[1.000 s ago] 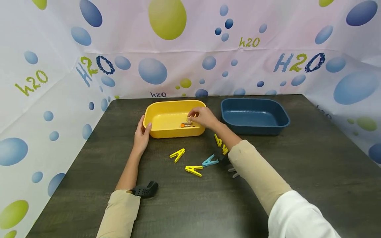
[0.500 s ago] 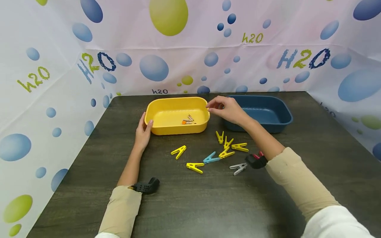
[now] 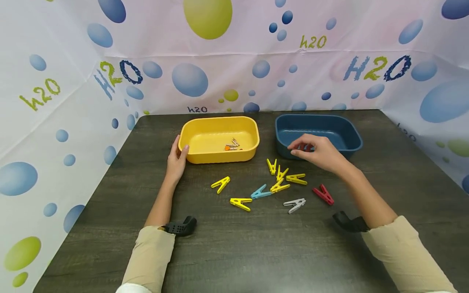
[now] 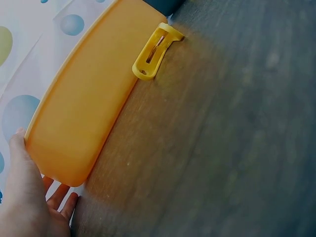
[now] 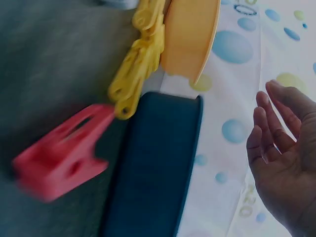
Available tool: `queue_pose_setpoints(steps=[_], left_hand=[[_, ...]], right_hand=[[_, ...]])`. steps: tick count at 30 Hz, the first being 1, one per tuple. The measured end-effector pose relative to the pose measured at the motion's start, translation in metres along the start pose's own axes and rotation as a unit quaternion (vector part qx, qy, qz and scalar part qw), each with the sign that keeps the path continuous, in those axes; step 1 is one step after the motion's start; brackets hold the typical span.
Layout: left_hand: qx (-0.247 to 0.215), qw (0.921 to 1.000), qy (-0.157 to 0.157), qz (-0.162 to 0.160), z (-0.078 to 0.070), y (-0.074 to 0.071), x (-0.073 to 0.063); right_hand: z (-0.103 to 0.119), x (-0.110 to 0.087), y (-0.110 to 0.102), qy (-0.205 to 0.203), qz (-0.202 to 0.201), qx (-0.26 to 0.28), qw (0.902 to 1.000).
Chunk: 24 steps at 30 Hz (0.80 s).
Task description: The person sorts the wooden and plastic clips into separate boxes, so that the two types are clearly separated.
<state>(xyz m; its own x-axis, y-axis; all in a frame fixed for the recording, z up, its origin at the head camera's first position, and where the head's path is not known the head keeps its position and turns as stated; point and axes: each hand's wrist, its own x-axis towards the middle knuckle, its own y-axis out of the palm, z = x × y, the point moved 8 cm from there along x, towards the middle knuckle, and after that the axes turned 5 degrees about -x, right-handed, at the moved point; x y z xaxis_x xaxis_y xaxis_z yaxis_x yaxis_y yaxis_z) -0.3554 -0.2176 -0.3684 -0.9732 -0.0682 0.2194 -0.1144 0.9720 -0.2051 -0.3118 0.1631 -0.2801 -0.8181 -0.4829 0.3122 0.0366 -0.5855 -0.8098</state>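
Note:
My left hand grips the left end of the yellow tray, thumb at the near side. Close up in the left wrist view, the thumb lies along the rim and the fingers reach round the tray's end. Several small slim pieces, one with an orange end, lie in its right part. My right hand hovers by the near rim of the dark blue tray, fingers loosely bent, thumb apart from them, nothing seen between them. Nearest below it on the table is a red clothespin.
Yellow clothespins lie scattered in front of the trays. Among them are a light blue clothespin and a grey clothespin. A printed white sheet rises behind the dark table.
My right hand has moved from inside the yellow tray out to the right, over to the blue tray's near side. The left hand has kept its grip on the yellow tray.

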Motion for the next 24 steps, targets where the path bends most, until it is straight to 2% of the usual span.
queue_pose_setpoints(steps=[4,6,8,15,17,21,24], left_hand=[[-0.004,0.9999,-0.009,0.008,-0.020,0.003,-0.009],[-0.003,0.9999,-0.008,0.007,-0.025,0.004,-0.010],[-0.007,0.9999,-0.009,0.005,-0.024,0.003,-0.009],[-0.003,1.0000,-0.001,-0.005,0.009,-0.004,0.006],[0.005,1.0000,0.001,-0.007,0.012,-0.004,0.007],[-0.004,1.0000,0.000,-0.002,0.005,-0.002,0.003],[-0.016,0.9999,-0.002,0.004,-0.009,0.001,-0.001]], right_hand=[[-0.013,-0.020,-0.004,0.021,0.001,0.000,0.9998],[-0.019,-0.028,-0.006,0.034,0.003,0.003,0.9994],[-0.027,-0.033,-0.006,0.051,0.006,0.005,0.9987],[-0.051,-0.047,0.000,0.085,0.009,0.021,0.9961],[-0.055,-0.050,0.001,0.088,0.010,0.029,0.9956],[-0.060,-0.054,-0.005,0.101,-0.006,0.053,0.9934],[-0.066,-0.058,-0.022,0.128,-0.046,0.056,0.9891]])
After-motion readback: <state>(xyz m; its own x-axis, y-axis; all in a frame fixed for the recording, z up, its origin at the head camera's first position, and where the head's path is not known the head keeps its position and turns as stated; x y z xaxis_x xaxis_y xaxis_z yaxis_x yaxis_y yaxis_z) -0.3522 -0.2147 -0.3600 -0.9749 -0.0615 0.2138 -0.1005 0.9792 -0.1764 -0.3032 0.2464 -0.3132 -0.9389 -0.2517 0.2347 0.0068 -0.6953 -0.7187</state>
